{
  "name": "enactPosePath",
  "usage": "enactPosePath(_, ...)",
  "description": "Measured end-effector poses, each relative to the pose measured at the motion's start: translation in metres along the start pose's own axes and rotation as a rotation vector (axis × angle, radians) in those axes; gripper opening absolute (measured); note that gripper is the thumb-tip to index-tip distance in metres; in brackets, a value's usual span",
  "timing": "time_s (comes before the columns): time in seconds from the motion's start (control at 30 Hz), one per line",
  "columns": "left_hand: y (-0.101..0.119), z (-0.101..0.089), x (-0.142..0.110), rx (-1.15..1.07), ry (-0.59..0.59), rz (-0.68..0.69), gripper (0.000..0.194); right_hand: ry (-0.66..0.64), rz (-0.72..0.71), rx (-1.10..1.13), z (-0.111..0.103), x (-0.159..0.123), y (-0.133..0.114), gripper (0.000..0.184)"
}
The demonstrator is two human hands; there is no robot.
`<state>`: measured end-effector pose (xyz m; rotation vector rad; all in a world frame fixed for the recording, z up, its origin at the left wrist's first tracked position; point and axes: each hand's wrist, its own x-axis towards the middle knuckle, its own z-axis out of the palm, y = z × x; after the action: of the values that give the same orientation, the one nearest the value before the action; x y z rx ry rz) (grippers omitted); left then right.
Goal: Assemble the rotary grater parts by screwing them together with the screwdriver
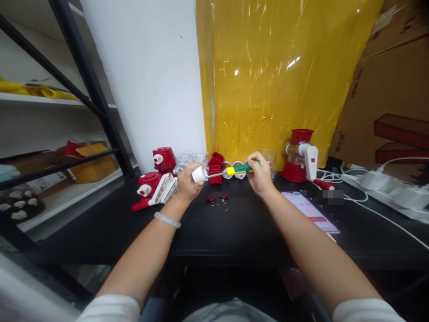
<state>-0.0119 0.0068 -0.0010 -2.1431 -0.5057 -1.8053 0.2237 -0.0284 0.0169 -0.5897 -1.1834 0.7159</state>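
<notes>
Left hand point(188, 183): yours, fingers pinched around one white, cup-shaped plastic part point(200, 174), raised above the black table point(234, 235). Right hand point(260, 175): yours, fingers closed around the green-and-yellow handle of one screwdriver point(239, 169), whose metal shaft pointed to nine o'clock, at the part's opening. Small red pieces point(224, 197) and metal bits point(227, 209) lay at the part's five o'clock; one red-and-white cranked machine point(301, 156) stood at your right hand's two o'clock.

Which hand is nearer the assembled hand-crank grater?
Right. The right hand, gripping the screwdriver, is left of the grater; the left hand, holding a white cylinder, is farther left.
</notes>
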Motion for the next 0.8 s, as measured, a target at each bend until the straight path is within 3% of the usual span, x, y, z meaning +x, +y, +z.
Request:
enactPosePath(0.27,-0.0034,0.0012,-0.0042,0.002,-0.002,-0.042,0.065,0.004,-0.032,0.083,-0.0002,0.0013,-0.0007,0.008)
enactPosePath(0.5,0.0038,0.0021,-0.0031,-0.028,-0.025,-0.081,0.07,-0.014,-0.132,-0.053,-0.0058,0.0033,0.0006,0.009)
enactPosePath(0.8,0.0047,0.0037,-0.0004,-0.071,0.04,-0.018,0.072,0.007,-0.221,-0.089,-0.0056,0.0023,0.0031,0.008)
